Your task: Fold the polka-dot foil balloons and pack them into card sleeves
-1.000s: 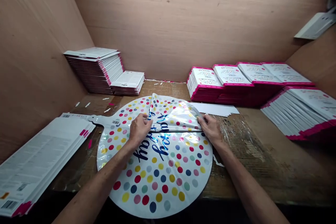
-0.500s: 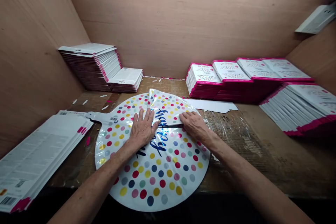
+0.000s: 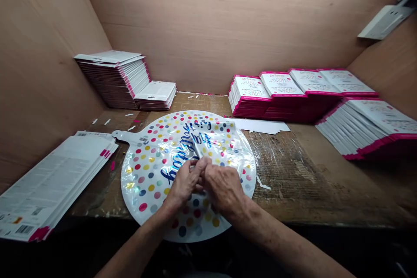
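Note:
A round white foil balloon (image 3: 148,197) with coloured dots and blue lettering lies flat on the cardboard-covered table, its narrow tail pointing left. Over its right half a loose layer of dotted foil (image 3: 224,139) is lifted and creased; whether it belongs to a second balloon I cannot tell. My left hand (image 3: 182,186) is closed, thumb and fingers pinching the foil near the balloon's middle. Right beside it, my right hand (image 3: 224,186) is closed on the same foil, fingers curled under. The two hands touch or nearly touch, and they hide the gripped edge.
Printed white-and-pink card packets stand stacked at the back left (image 3: 112,80), back right (image 3: 283,91) and right (image 3: 371,126). A pile of flat cards (image 3: 58,182) lies at left. White paper strips (image 3: 260,125) lie behind the balloon. Plywood walls (image 3: 208,26) enclose the table.
Both hands have moved together toward me and closed from lying flat on the balloon. The foil layer under them is now lifted and turned, showing more blue lettering.

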A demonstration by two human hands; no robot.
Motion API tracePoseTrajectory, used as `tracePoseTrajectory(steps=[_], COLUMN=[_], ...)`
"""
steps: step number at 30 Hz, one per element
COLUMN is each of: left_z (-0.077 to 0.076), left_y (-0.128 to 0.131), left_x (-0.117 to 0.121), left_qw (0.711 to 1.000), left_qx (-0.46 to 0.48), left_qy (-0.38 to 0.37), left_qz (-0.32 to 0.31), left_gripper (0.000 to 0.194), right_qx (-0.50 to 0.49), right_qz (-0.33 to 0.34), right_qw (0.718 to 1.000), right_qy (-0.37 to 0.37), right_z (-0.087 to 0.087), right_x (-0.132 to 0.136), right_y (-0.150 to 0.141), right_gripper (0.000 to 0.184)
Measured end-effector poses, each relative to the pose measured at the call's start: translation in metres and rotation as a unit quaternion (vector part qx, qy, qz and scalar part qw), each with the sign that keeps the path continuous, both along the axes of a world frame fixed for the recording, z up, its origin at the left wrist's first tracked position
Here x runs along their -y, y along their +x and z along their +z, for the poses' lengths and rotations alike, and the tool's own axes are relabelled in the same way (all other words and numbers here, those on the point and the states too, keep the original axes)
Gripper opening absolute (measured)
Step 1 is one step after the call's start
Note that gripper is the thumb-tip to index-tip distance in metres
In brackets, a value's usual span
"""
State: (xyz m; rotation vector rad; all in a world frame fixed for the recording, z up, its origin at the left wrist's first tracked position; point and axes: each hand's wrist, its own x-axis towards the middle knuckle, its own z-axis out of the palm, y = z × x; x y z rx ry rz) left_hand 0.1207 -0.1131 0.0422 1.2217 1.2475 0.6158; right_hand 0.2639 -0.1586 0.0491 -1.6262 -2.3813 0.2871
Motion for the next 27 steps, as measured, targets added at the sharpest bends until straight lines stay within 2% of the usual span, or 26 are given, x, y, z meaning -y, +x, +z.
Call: tracePoseTrajectory(steps=[3, 5, 6, 7, 9, 10, 12, 13, 14, 15, 16, 18, 19, 21, 23, 25, 27], left_z=[-0.004, -0.003, -0.002, -0.001, 0.003, 0.004, 0.005, 0.004, 0.002, 0.000, -0.002, -0.008, -0.011, -0.018, -0.024, -0.028, -0.028], left_y=[-0.013, -0.031, -0.041, -0.050, -0.065, -0.071, -0.079, -0.083, -0.086, -0.090, -0.093, -0.099, -0.101, -0.102, -0.099, -0.096, -0.091], left_x=[0.003, -0.002, -0.004, -0.005, -0.005, -0.003, 0.002, 0.005, 0.007, 0.009, 0.011, 0.013, 0.013, 0.013, 0.012, 0.010, 0.005], left_qw=[0.991, 0.982, 0.981, 0.982, 0.990, 0.988, 0.956, 0.930, 0.905, 0.886, 0.873, 0.862, 0.865, 0.881, 0.899, 0.916, 0.928], left_qx=[0.115, 0.158, 0.161, 0.143, 0.016, -0.087, -0.284, -0.336, -0.347, -0.325, -0.290, -0.238, -0.233, -0.246, -0.263, -0.266, -0.265], left_qy=[-0.051, -0.087, -0.108, -0.123, -0.124, -0.093, 0.049, 0.148, 0.246, 0.329, 0.386, 0.424, 0.418, 0.390, 0.348, 0.293, 0.239], left_qz=[0.046, 0.049, 0.028, -0.003, -0.071, -0.086, -0.052, -0.026, -0.018, -0.031, -0.065, -0.142, -0.154, -0.110, -0.021, 0.063, 0.107], left_gripper=[0.055, 0.054, 0.053, 0.051, 0.046, 0.047, 0.046, 0.040, 0.033, 0.032, 0.038, 0.049, 0.047, 0.033, 0.024, 0.029, 0.039], right_qx=[-0.050, -0.064, -0.058, -0.047, -0.017, -0.001, 0.018, 0.020, 0.019, 0.019, 0.020, 0.019, 0.011, -0.033, -0.096, -0.123, -0.099], right_qz=[0.091, 0.155, 0.163, 0.159, 0.154, 0.160, 0.179, 0.184, 0.186, 0.180, 0.168, 0.135, 0.116, 0.064, -0.005, -0.078, -0.137], right_qw=[0.994, 0.984, 0.982, 0.981, 0.979, 0.978, 0.978, 0.978, 0.980, 0.982, 0.985, 0.991, 0.993, 0.995, 0.990, 0.981, 0.977], right_qy=[0.010, 0.052, 0.078, 0.101, 0.130, 0.131, 0.109, 0.091, 0.069, 0.047, 0.025, -0.014, -0.030, -0.064, -0.103, -0.130, -0.128], right_z=[0.006, 0.002, -0.002, -0.007, -0.017, -0.020, -0.023, -0.021, -0.019, -0.015, -0.012, -0.005, -0.003, -0.001, -0.004, -0.009, -0.014], right_x=[0.023, 0.030, 0.030, 0.028, 0.019, 0.014, 0.005, 0.002, 0.000, -0.003, -0.006, -0.015, -0.021, -0.037, -0.055, -0.069, -0.077], right_y=[0.009, 0.025, 0.032, 0.038, 0.043, 0.042, 0.038, 0.036, 0.034, 0.033, 0.032, 0.032, 0.031, 0.027, 0.020, 0.010, -0.001], right_gripper=[0.070, 0.093, 0.093, 0.084, 0.058, 0.050, 0.042, 0.039, 0.038, 0.037, 0.037, 0.037, 0.036, 0.029, 0.021, 0.034, 0.045])
